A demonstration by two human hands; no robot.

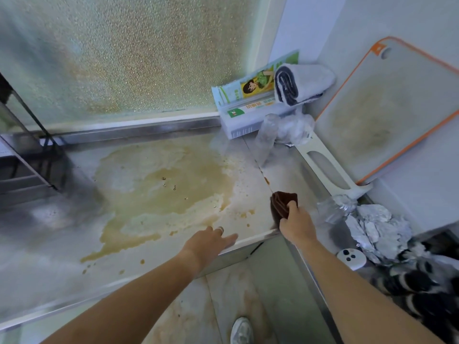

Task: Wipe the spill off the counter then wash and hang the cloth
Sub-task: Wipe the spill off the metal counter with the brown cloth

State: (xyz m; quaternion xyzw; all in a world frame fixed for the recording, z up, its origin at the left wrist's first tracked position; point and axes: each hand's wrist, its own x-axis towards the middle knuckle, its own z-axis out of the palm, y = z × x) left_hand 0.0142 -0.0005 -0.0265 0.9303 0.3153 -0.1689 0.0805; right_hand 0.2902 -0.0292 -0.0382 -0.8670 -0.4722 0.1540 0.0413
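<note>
**Cloth in hand at the counter's corner, spill lying wide**

I'm looking down on the steel counter (44,244), the biggest thing here, running along under a frosted glass pane (119,53). Across its middle spreads the spill (164,189), a broad tan-brown puddle with paler patches inside it and small droplets trailing toward the front edge.

Off to the right, a white cutting board (382,112) with an orange rim leans tilted against the wall. A rolled towel (301,83) sits on a box of wrap (248,100) in the back corner, and crumpled foil (377,227) lies near the right edge.

Now the arms. Both reach forward from the bottom of the view, bare and extended. My left hand (211,240) lies flat at the counter's front edge, fingers straight and pointing right, holding nothing, just beside the puddle's near fringe. My right hand (296,225) is out further to the right, knuckles up, fingers curled round the dark brown cloth (282,202). That cloth is bunched, sticking out ahead of the hand and down on the counter by a seam, to the right of the spill and apart from its main body. A small brown streak (266,180) runs along that seam just beyond the cloth.
</note>
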